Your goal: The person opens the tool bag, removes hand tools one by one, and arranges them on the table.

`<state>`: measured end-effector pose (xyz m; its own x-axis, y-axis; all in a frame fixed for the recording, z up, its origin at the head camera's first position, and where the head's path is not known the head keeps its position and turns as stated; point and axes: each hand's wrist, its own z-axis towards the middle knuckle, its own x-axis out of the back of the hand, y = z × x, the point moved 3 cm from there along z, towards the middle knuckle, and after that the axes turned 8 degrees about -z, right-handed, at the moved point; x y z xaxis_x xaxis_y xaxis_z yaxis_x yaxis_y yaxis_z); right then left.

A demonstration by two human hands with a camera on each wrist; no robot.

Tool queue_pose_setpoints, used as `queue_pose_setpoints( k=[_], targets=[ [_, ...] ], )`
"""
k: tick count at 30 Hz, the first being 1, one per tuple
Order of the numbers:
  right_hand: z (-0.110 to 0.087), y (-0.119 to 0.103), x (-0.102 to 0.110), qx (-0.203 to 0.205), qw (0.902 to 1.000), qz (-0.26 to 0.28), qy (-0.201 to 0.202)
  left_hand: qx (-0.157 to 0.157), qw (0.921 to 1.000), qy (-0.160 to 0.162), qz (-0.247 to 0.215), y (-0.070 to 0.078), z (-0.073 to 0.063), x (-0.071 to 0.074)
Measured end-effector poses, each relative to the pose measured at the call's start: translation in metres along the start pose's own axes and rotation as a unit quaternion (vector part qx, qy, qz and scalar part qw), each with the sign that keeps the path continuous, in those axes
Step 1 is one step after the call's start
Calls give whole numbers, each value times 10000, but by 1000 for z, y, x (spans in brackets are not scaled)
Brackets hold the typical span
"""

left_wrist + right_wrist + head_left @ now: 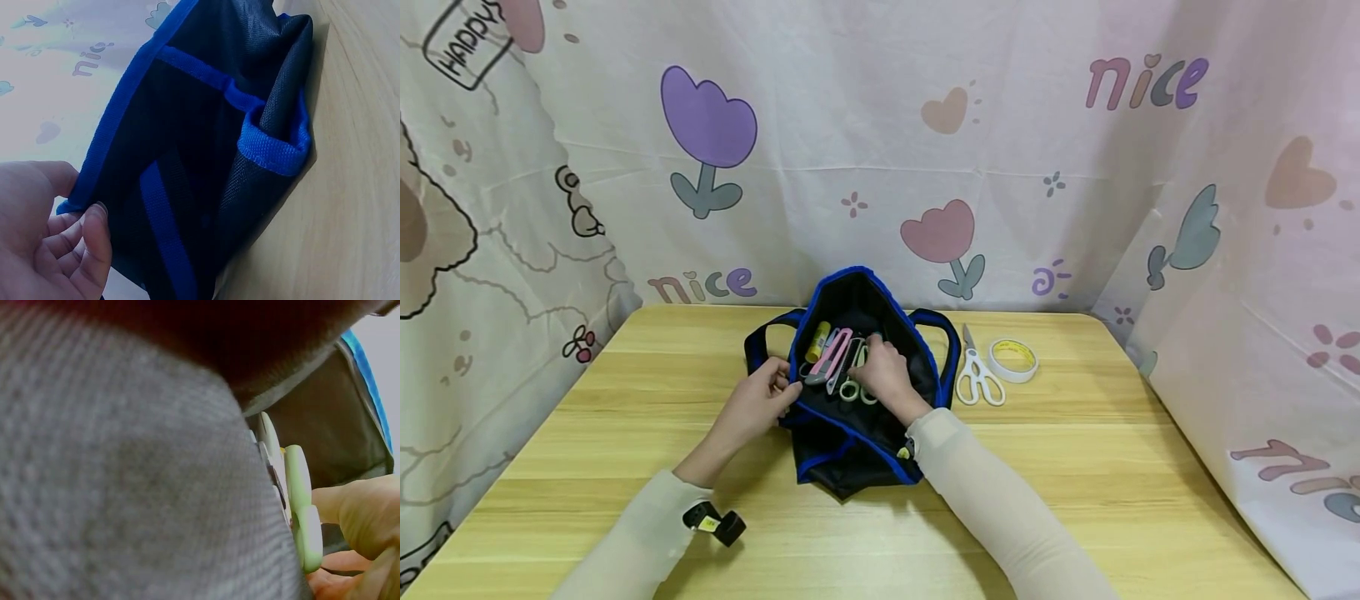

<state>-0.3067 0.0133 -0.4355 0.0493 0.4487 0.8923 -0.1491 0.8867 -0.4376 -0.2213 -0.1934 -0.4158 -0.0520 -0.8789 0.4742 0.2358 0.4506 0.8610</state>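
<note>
A black tool bag [880, 442] with blue trim lies on the table, mouth facing me. My left hand [758, 398] pinches the blue rim at its left side; in the left wrist view, thumb and fingers of the left hand [62, 240] meet on that edge. Inside the bag, my right hand [889, 375] grips a pair of green-handled scissors [848, 390]; its fingertips are partly hidden. The right wrist view shows the scissors' green handles [299, 481] against the fingers. Beside them lie a pink utility knife [831, 354] and a yellow glue stick [818, 342].
White-handled scissors [977, 379] and a roll of tape [1013, 360] lie on the wooden table [1075, 467] right of the bag. The bag's strap handles [951, 333] stick out at both sides. A printed cloth [850, 125] hangs behind the table.
</note>
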Motion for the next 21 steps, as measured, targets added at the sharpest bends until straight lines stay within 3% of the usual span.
queue_pose_setpoints(
  k=[9, 15, 21],
  targets=[
    [1, 1, 3, -99, 9997, -26, -205, 4, 10000, -8, -30, 0, 0, 1],
    [3, 5, 6, -278, 9975, 340, -546, 25, 10000, -8, -51, -1, 0, 2],
    [4, 7, 9, -451, 9894, 909, -1038, 34, 10000, -10, -4, 0, 0, 2]
  ],
)
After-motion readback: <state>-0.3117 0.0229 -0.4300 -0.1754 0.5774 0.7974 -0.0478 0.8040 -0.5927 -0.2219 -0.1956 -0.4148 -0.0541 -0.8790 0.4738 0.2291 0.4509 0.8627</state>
